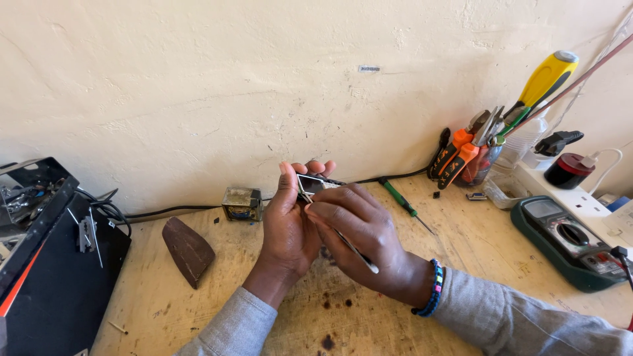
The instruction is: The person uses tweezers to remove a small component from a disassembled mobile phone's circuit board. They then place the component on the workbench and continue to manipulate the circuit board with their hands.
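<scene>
Above the scarred wooden bench (198,296), close to the cream wall (231,86), the left hand (290,224) is gripping a small dark flat device (311,184), with its fingers curling round the top edge and its thumb pressing the near side. The right hand (359,234) is closing its fingers round a thin metal tool (353,250), whose tip is meeting the device's lower edge while its other end is pointing back toward the wrist. Just left of the hands, a small transformer (242,203) and a dark iron soleplate (188,250) are lying on the bench. Off to the right, a green screwdriver (403,203), a green multimeter (570,240) and a holder of pliers (468,155) are sitting near the wall.
</scene>
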